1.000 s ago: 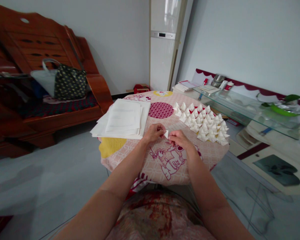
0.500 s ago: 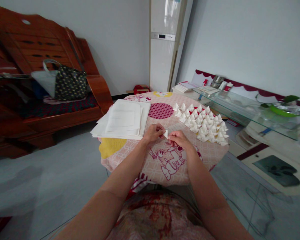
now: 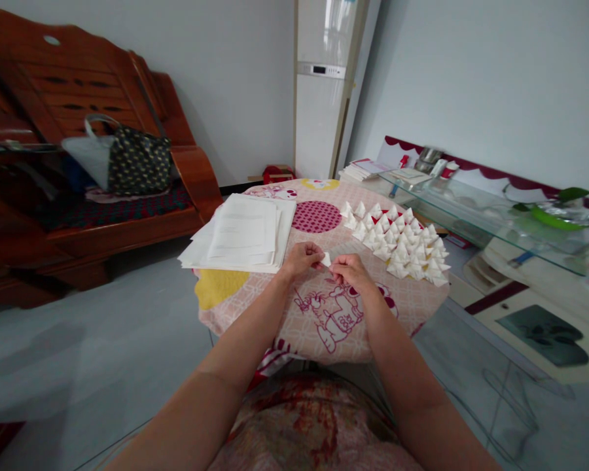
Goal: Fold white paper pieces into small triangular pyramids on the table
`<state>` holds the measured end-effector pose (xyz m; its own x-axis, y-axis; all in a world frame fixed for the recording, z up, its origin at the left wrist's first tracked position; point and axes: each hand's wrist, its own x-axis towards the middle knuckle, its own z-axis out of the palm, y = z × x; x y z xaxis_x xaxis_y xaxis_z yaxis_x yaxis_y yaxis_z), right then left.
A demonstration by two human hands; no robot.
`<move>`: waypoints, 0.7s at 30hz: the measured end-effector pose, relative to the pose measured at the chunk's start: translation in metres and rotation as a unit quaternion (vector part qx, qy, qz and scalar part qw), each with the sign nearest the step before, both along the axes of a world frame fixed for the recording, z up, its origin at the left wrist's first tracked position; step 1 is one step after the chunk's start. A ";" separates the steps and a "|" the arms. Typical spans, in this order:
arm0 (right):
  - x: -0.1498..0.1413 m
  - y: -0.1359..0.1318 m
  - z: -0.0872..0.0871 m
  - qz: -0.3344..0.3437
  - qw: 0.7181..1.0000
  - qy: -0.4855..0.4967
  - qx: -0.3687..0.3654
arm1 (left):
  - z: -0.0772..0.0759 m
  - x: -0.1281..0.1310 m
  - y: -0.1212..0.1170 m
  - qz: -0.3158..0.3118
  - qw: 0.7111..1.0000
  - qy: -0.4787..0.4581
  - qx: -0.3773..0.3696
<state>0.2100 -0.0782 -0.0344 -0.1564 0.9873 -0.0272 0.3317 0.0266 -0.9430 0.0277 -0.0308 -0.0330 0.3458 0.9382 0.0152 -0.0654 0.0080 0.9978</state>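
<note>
A small folded piece of white paper (image 3: pixel 326 260) is held just above the cloth-covered round table (image 3: pixel 269 307). My left hand (image 3: pixel 305 258) pinches it from the left side. My right hand (image 3: pixel 348 269) has its fingers closed at the paper's right lower edge. Beyond my right hand, rows of small pointed folded paper pieces (image 3: pixel 397 241) stand on the table. To the left of my left hand lies a stack of white paper sheets (image 3: pixel 243 229), the top ones smaller and faintly printed.
A glass-topped cabinet (image 3: pixel 471 209) stands along the right wall, with papers, cups and a green bowl (image 3: pixel 559 217) on it. On the left is a wooden bench (image 3: pixel 191 176) with a patterned bag (image 3: pixel 140 160). A tall white air conditioner (image 3: pixel 319 118) stands behind the table.
My right hand has moved slightly left and up, so its fingertips now meet the small paper. My left hand keeps its pinch in nearly the same place.
</note>
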 end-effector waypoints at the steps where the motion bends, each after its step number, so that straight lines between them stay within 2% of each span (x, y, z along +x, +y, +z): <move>1: -0.001 -0.001 0.001 -0.007 1.000 0.003 0.009 | 0.001 0.000 0.000 0.003 1.000 -0.003 -0.006; 7: -0.004 -0.004 0.009 0.042 0.999 0.033 -0.006 | 0.005 -0.001 -0.004 0.005 1.000 -0.008 0.000; 10: -0.006 -0.002 0.008 0.004 0.999 0.040 0.007 | 0.005 0.001 -0.005 -0.017 1.000 -0.008 -0.002; 13: -0.004 0.000 0.005 -0.036 0.998 0.040 0.022 | 0.005 0.001 -0.006 -0.038 0.998 -0.027 -0.037; 16: 0.001 0.001 0.004 -0.036 0.998 0.054 0.027 | 0.007 -0.002 -0.006 -0.043 0.995 -0.036 -0.080; 21: 0.008 0.000 0.004 -0.028 0.998 0.044 0.033 | 0.008 -0.010 -0.005 -0.082 0.989 0.014 -0.120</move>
<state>0.2179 -0.0782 -0.0308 -0.0998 0.9938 0.0500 0.2504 0.0737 -0.9653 0.0175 -0.0354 -0.0248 0.4910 0.8448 -0.2129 -0.0155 0.2528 0.9674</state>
